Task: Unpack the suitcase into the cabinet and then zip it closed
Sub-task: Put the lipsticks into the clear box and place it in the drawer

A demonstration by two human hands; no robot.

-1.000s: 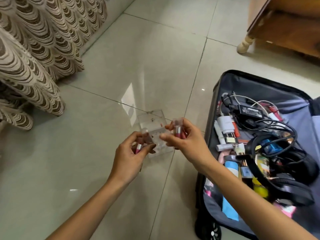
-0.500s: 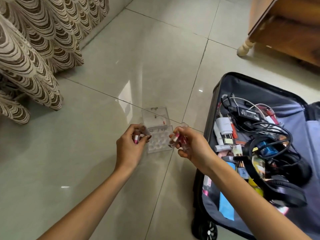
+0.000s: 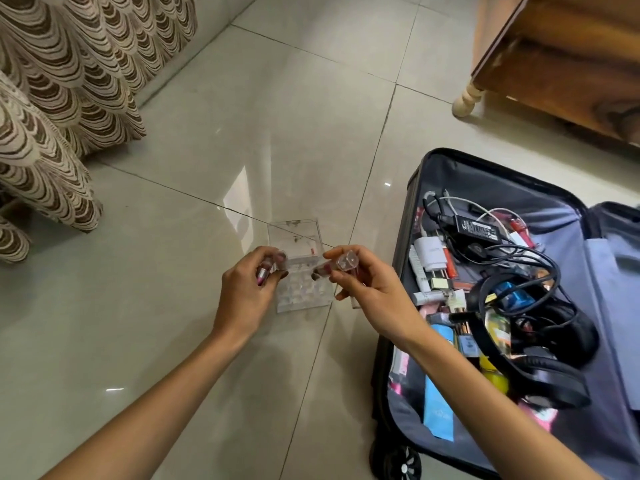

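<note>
a: hands?
b: left hand (image 3: 247, 292), fingers curled round a small pink-ended cosmetic tube (image 3: 262, 277), which is tilted. right hand (image 3: 374, 292), fingers pinching a clear-capped tube of dark red colour (image 3: 337, 264), roughly level, cap end toward the camera.
a: under them?
b: clear plastic compartment box (image 3: 301, 292), lid raised, on the pale tiled floor (image 3: 173, 237), just beside the suitcase's left edge. cannot tell if either hand touches it.
a: suitcase?
b: dark wheeled suitcase with grey lining (image 3: 415, 188), lying open on the floor. inside: black over-ear headphones (image 3: 540, 372), black power brick (image 3: 474, 227) amid cables, white plug adapter (image 3: 431, 254), pale blue tube (image 3: 439, 403) toward the near edge.
a: cabinet?
b: brown wooden cabinet on a cream turned leg (image 3: 554, 64), past the suitcase's far edge, well apart from both hands. brown-and-cream scalloped curtain (image 3: 69, 81) at the floor's far left.
</note>
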